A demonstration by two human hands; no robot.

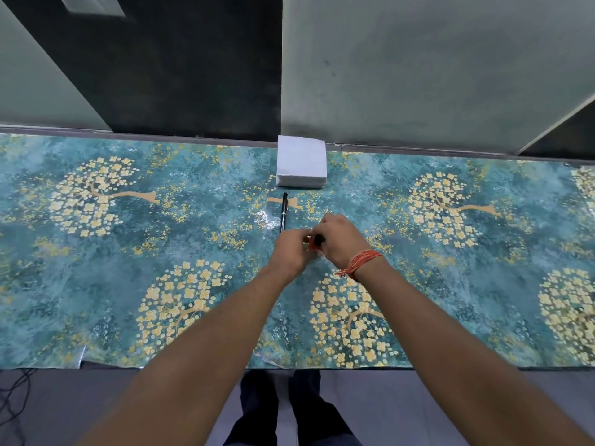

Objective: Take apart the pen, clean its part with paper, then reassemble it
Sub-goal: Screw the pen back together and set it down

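Note:
A black pen part [284, 212] with a silver band lies lengthwise on the patterned table, just beyond my hands. My left hand [291, 249] and my right hand [341, 241] meet over the table's middle, fingers pinched together on a small dark pen piece [318, 240]. A bit of red [311, 246] shows between the fingertips; what it is stays unclear. A stack of white paper napkins [301, 161] sits at the table's far edge, straight ahead of the hands.
The table carries a teal cloth [128, 252] printed with yellow flower trees. A grey wall panel [418, 69] rises right behind the far edge. Black cables [13, 400] lie on the floor at lower left.

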